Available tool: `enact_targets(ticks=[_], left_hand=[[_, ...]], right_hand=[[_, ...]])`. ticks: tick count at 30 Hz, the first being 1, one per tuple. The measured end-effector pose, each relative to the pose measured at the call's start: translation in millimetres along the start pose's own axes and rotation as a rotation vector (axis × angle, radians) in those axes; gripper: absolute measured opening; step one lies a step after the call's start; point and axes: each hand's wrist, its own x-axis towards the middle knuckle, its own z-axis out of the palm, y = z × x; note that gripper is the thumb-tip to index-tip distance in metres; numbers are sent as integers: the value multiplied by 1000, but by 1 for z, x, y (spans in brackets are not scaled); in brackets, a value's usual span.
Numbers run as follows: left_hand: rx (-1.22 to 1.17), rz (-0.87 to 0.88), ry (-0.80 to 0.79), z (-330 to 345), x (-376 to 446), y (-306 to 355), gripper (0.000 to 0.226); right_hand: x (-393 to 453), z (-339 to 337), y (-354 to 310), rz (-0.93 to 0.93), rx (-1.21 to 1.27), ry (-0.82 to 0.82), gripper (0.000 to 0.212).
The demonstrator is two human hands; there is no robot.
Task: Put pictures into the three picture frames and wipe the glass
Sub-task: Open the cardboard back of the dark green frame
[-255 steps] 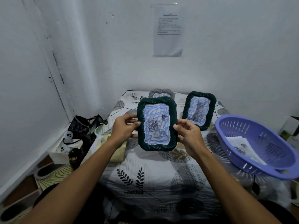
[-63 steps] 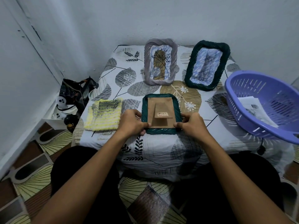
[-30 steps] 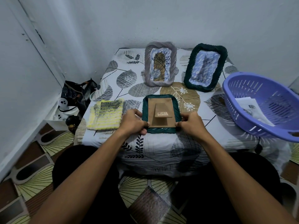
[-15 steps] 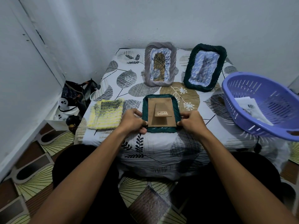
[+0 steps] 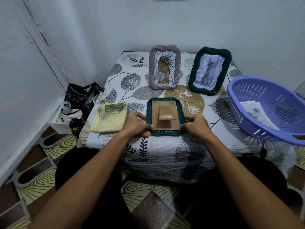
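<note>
A dark green woven picture frame [image 5: 165,133] lies face down near the front edge of the leaf-patterned table [image 5: 148,151], its brown cardboard back and stand facing up. My left hand [image 5: 136,123] grips its left edge and my right hand [image 5: 197,124] grips its right edge. Behind it a grey woven frame [image 5: 152,70] stands upright holding a picture. To the right of that, a second dark green frame [image 5: 194,75] leans upright with a blue-white picture in it. A yellow and grey knitted cloth [image 5: 109,118] lies flat left of my left hand.
A purple plastic basket [image 5: 270,103] with paper sheets [image 5: 257,111] in it sits at the table's right edge. White walls close in at the back and left. A dark bag [image 5: 79,96] and small white items [image 5: 66,109] lie on the patterned floor left of the table.
The green frame went from upright in my hands with its picture facing me to face down on the table. Over the last second my hands hardly shift on its edges.
</note>
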Motion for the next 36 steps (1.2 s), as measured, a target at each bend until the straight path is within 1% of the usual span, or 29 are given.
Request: enact_targets(ticks=[11,18,22,24,26,28,30,32,34,36], left_hand=[[34,-22,-4,1,2,1,32],[-9,-20,-2,1,2,-1,33],[16,-38,-51,-4,1,5,35],[67,-39,-77,-8,2,10,32],[119,-17,-63,-11,5,16,29],[164,10,-38,-12,7,21,27],[230,35,-23,-11,9,25,26],[275,39,-16,-10,9,27,26],[293,31,-9,-8,8,29,25],[304,15,-7,-7,8,28,26]], right_hand=[[-1,0,-6,20,-50,-4,44],[-4,0,-6,15,-42,-4,42],[-2,-2,-8,47,-19,-38,39],[-2,-4,-13,29,-38,-6,39],[0,-6,-20,-31,-63,42,40],[4,-6,-29,-87,-80,50,44],[11,-4,-36,-113,-156,44,60],[22,0,-37,-102,-267,12,77],[25,4,-38,-87,-376,-8,83],[24,6,-35,-77,-432,-14,85]])
